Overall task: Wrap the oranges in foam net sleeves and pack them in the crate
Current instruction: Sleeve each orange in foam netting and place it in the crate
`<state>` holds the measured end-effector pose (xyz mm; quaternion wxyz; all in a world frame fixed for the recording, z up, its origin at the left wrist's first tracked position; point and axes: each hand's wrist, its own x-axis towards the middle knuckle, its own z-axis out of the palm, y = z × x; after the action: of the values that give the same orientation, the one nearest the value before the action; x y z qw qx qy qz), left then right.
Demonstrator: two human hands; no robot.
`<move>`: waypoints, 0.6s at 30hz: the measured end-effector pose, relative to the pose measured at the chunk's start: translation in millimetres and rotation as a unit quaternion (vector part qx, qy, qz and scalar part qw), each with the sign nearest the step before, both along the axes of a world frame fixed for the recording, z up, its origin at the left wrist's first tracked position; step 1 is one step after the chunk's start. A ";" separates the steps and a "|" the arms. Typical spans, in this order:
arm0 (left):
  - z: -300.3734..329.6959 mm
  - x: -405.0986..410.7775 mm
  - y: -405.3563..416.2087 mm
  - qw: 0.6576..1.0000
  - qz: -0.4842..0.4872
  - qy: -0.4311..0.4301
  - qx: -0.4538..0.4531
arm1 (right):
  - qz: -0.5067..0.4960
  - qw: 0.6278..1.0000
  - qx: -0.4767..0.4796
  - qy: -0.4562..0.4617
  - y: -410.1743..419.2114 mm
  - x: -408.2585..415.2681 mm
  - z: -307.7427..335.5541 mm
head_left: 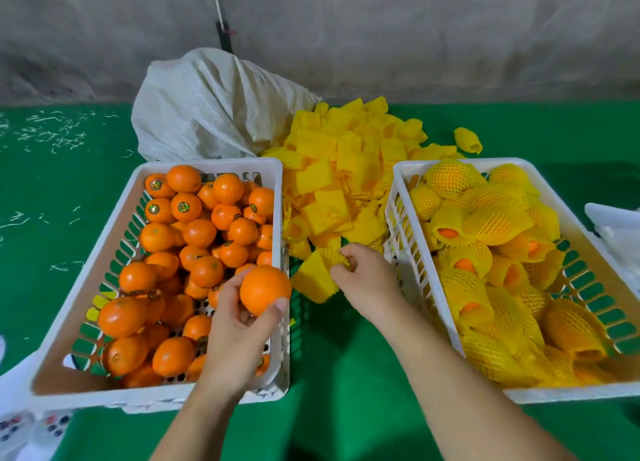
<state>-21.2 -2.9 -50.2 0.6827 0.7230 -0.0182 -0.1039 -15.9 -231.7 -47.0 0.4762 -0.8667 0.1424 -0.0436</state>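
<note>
My left hand (pixel 239 325) grips a bare orange (pixel 265 289) above the right rim of the left white crate (pixel 104 225), which is full of unwrapped oranges. My right hand (pixel 367 280) pinches a yellow foam net sleeve (pixel 313 278) at the near edge of the loose sleeve pile (pixel 346 176) between the two crates. The right white crate (pixel 412 252) holds several oranges wrapped in yellow sleeves (pixel 498 218).
A white woven sack (pixel 207 107) lies behind the left crate against a grey wall. The crates stand on a green surface (pixel 346 374). White plastic (pixel 613 225) lies at the far right edge, and white scraps are scattered at the left.
</note>
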 end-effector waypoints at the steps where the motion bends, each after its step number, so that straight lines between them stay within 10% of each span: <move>1: 0.2 -2.2 2.4 1.000 -0.016 -0.007 0.002 | -0.007 0.999 0.032 -0.027 14.5 -1.7 8.0; 11: 2.3 2.5 19.4 0.944 -0.298 0.103 -0.102 | 0.005 0.995 -0.102 -0.021 59.9 -27.5 8.2; 18: -0.8 3.6 11.7 0.981 -0.153 0.083 -0.081 | -0.034 0.995 0.085 -0.026 55.5 -30.9 8.2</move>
<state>-17.6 8.8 -51.0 0.7142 0.6429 -0.0805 -0.2648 -46.8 -176.3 -38.8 0.5501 -0.8161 0.1630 -0.0700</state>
